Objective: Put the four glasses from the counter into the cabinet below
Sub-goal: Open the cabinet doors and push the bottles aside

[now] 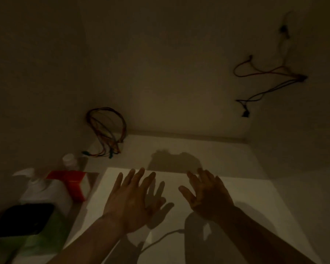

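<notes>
- White and dim, the table (236,202) fills the low middle of the view, and the room is very dark.
- No glasses show anywhere, so I cannot tell where they are now; the cabinet below cannot be seen either.
- The left hand (130,202) hangs over the near part of the table with its fingers (139,176) spread wide and holding nothing.
- The right hand (210,197) is just beside it, fingers (202,176) also spread wide and empty.
- By the left edge of the table stand a white pump bottle (44,187), a red and white box (72,183) and a dark flat thing (19,218).
- A bunch of coloured wires (107,130) hangs at the far left corner, and more wires (271,73) hang on the wall at the right.
- I think glasses are hard, smooth and slippery, and they break if they bump.
- Best to hold each one round its middle, gently but firmly, and set it down softly.
</notes>
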`<state>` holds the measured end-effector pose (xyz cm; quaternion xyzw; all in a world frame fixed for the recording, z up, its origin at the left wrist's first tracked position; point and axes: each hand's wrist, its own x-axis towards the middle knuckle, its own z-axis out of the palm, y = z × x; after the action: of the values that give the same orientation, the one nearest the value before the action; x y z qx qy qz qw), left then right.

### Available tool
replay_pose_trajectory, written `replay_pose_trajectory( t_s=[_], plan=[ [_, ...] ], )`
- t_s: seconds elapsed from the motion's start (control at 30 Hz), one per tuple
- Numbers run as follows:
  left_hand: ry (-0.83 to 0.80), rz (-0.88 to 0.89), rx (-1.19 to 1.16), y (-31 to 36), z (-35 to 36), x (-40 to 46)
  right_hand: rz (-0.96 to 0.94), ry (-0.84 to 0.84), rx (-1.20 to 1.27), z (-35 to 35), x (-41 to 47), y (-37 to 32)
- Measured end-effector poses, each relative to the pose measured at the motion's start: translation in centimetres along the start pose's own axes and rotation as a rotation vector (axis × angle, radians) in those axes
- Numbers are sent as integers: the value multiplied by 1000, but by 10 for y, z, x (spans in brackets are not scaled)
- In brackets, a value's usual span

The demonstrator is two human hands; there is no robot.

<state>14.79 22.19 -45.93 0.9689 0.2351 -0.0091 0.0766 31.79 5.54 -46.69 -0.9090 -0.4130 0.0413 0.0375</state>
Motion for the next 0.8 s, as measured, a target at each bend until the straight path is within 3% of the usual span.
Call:
replay_pose_trajectory(
  t_s=[0.27, 0.53, 0.8],
  plan=[
    [-73, 49, 63, 53, 0, 50, 167, -28, -3, -12, -22, 46],
    [-125, 28, 61, 52, 2, 48, 153, -35, 44, -10, -20, 37],
    [-276, -56, 55, 57, -43, 9, 158, -260, -1, -59, -51, 1]
  ],
)
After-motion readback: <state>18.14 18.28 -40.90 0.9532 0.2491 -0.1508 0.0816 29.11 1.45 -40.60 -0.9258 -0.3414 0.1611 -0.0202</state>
